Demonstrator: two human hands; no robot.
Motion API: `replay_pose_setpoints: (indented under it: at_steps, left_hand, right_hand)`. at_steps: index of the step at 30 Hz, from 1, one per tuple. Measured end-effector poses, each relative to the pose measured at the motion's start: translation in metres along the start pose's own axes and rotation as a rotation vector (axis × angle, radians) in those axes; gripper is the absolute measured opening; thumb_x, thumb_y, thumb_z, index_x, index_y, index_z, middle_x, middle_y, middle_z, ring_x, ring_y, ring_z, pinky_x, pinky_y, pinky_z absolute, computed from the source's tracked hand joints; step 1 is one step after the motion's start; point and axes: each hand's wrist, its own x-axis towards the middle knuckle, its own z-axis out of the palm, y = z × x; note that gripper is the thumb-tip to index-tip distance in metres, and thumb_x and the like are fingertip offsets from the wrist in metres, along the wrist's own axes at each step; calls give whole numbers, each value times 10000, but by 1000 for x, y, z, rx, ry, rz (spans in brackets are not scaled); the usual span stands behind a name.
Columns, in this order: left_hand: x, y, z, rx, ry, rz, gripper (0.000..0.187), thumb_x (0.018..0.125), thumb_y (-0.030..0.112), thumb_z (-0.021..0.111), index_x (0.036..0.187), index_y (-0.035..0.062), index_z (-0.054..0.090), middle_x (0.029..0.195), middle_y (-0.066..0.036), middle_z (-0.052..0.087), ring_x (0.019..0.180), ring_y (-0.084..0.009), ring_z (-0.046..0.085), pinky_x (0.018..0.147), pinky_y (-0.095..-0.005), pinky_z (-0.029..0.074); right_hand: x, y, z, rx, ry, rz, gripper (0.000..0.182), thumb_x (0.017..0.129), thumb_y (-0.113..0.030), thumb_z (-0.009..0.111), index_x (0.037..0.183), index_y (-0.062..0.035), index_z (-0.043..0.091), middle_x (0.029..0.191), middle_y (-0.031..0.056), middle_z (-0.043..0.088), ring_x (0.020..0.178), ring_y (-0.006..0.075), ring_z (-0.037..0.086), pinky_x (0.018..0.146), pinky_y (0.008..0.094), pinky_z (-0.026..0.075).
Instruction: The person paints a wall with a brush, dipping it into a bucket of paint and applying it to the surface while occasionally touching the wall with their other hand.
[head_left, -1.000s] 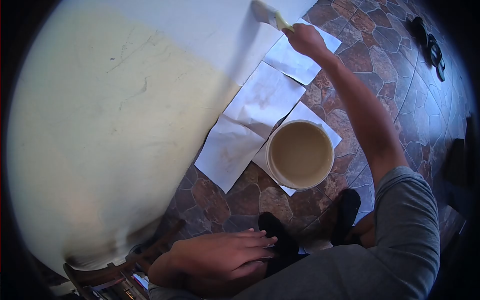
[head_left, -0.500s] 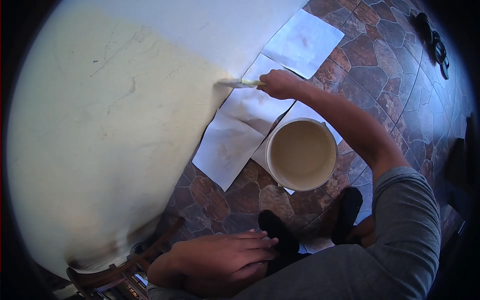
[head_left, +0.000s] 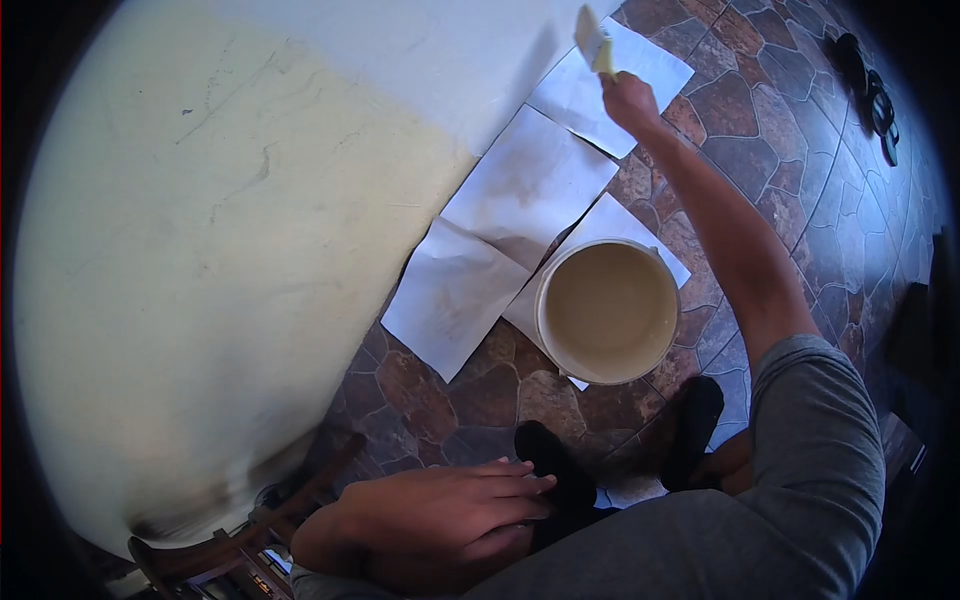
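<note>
My right hand (head_left: 631,100) is closed on the handle of a paintbrush (head_left: 592,42), whose bristles point up and left, beside the wall's lower edge and over a white sheet (head_left: 655,62). The wall (head_left: 300,180) is yellowish on the left and whiter toward the top. My left hand (head_left: 480,510) rests near my knee, its fingers apart and nothing in it. A round bucket (head_left: 607,312) of light, creamy liquid stands on the floor between my feet and the sheets.
More white sheets (head_left: 455,300) lie along the wall's base on the stone-patterned tiles (head_left: 735,150). A wooden chair (head_left: 215,550) is at the lower left. Black sandals (head_left: 878,105) lie at the upper right. My dark-socked feet (head_left: 692,430) are below the bucket.
My right hand has moved up and to the right with the paintbrush, away from the edge of the yellowish area. The brush now points upward. My left hand has stayed in place.
</note>
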Motion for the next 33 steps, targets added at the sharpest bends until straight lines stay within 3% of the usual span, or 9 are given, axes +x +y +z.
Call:
replay_pose_setpoints:
  at_steps: [2, 4, 6, 12, 15, 26, 28, 31, 33]
  left_hand:
    - [3, 0, -2, -4, -12, 2, 439, 1059, 262, 464, 1372, -36, 541, 1513, -286, 456, 1442, -418, 417, 1221, -484, 336]
    - [5, 0, -4, -12, -21, 2, 440, 1060, 265, 460, 1369, -36, 544, 1511, -288, 456, 1444, -420, 414, 1222, -485, 332]
    - [6, -1, -3, 30, -33, -13, 571, 1026, 187, 466, 1587, 142, 367, 1533, -212, 478, 1436, -363, 445, 1228, -469, 327]
    - [11, 0, -9, 25, -52, -24, 561, 1038, 204, 446, 1589, 142, 362, 1528, -239, 472, 1442, -376, 433, 1236, -473, 310]
    - [13, -1, -10, -19, -29, -6, 432, 1047, 265, 492, 1361, -22, 564, 1509, -267, 472, 1431, -417, 430, 1218, -472, 346]
    - [9, 0, -8, -58, 9, -27, 404, 1031, 228, 517, 1324, -44, 575, 1471, -296, 498, 1389, -435, 478, 1202, -478, 369]
    - [9, 3, -10, -63, 10, -40, 404, 1029, 216, 516, 1326, -52, 569, 1472, -302, 494, 1394, -438, 471, 1201, -479, 369]
    - [11, 5, -11, -63, -3, -40, 407, 1027, 199, 508, 1335, -63, 554, 1476, -309, 485, 1404, -441, 459, 1201, -482, 369]
    - [12, 6, -10, -49, -18, -45, 413, 1026, 197, 507, 1346, -61, 545, 1477, -307, 483, 1406, -445, 454, 1199, -483, 371]
  right_hand:
    - [-14, -8, 16, -180, -134, -388, 454, 1045, -421, 500, 1089, -13, 693, 1011, 264, 718, 947, 445, 691, 847, 525, 529]
    - [-45, -27, 44, 7, -222, -343, 377, 1033, -351, 540, 1108, -10, 681, 960, 282, 709, 913, 476, 679, 846, 536, 520]
    - [-74, -40, 46, 18, -314, -368, 351, 1022, -332, 561, 1072, -4, 675, 941, 282, 708, 879, 487, 673, 807, 545, 520]
    - [-96, -39, 19, -343, -575, -620, 324, 1021, -347, 565, 1055, -56, 704, 916, 195, 714, 885, 401, 699, 805, 518, 543]
    - [-73, -35, 36, -391, -518, -621, 314, 1013, -351, 581, 1055, -68, 709, 930, 185, 720, 885, 396, 701, 808, 521, 548]
    - [49, 33, -3, -291, -136, -360, 393, 1001, -422, 560, 1066, -65, 712, 1002, 186, 733, 936, 411, 696, 841, 503, 542]
    - [44, 32, -5, -164, 7, -132, 370, 995, -381, 538, 1060, -64, 718, 1026, 205, 725, 950, 418, 692, 860, 502, 541]
    - [15, 11, 13, -205, -121, -372, 361, 981, -329, 528, 1035, -24, 714, 1014, 237, 718, 963, 432, 688, 875, 509, 536]
    - [-16, -12, 36, -71, -233, -317, 367, 967, -302, 529, 1014, 17, 703, 1018, 260, 712, 964, 440, 686, 878, 517, 534]
